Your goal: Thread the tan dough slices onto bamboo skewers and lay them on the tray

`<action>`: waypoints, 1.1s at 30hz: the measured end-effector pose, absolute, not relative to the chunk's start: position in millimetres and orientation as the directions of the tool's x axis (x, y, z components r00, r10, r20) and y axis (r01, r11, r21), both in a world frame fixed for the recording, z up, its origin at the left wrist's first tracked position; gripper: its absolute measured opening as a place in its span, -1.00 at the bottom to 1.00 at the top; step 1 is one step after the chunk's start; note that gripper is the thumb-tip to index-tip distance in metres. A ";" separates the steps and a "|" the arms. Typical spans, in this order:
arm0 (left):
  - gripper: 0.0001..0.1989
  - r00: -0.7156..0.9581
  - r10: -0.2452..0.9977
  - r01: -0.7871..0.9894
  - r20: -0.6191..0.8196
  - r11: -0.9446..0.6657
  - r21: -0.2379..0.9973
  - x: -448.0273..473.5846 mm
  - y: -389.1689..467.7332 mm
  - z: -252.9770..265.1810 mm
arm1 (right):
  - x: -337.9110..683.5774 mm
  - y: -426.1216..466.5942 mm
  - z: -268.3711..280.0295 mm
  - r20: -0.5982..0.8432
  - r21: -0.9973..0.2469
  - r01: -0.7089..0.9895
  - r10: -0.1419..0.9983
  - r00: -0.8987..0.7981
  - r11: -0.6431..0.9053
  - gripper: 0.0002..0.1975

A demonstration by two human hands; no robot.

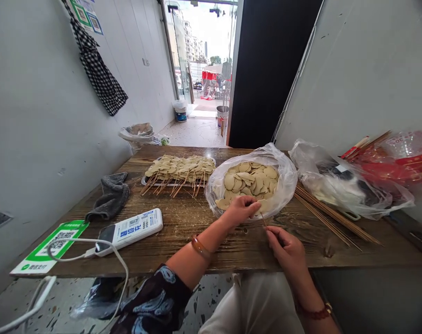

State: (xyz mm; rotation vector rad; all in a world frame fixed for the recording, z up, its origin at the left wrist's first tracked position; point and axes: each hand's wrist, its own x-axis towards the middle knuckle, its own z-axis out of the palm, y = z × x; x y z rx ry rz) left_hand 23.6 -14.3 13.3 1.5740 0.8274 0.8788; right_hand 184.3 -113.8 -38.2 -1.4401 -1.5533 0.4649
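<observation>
Left hand (243, 208) pinches a pale slice (264, 206) over the plastic bag's (286, 174) near rim. Right hand (288, 248) grips a thin skewer (264, 221), long axis pointing forward, slightly left, toward that slice.

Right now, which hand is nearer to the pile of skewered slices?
Left. The left hand is over the near edge of the plastic bag, right of the pile of skewered slices; the right hand is farther right and closer to the person.

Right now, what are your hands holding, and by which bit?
The right hand pinches a wooden skewer below its upper end; the left hand seems to pinch a slice by its edge.
</observation>
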 end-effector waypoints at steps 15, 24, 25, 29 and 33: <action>-0.67 0.368 0.919 0.136 0.144 -0.206 0.969 18.3 -4.2 15.9 | 181.5 -108.3 -31.4 0.401 -0.819 0.516 0.893 0.203 0.251 -0.74; -0.77 0.229 0.910 0.669 0.345 -0.405 0.623 9.2 68.8 37.3 | 183.4 -106.1 -33.9 0.441 -0.837 0.451 0.869 0.223 0.310 -0.76; -0.75 0.238 0.913 0.731 0.331 -0.393 0.558 12.0 76.9 39.9 | 183.7 -105.8 -33.9 0.448 -0.836 0.448 0.866 0.222 0.318 -0.76; -0.63 0.296 0.921 0.860 0.253 -0.372 0.350 21.9 102.8 45.0 | 184.9 -104.6 -33.2 0.461 -0.834 0.436 0.861 0.217 0.337 -0.77; -0.67 0.349 0.920 0.871 0.181 -0.389 0.300 24.3 116.0 45.8 | 185.8 -103.7 -29.6 0.459 -0.835 0.433 0.864 0.209 0.339 -0.78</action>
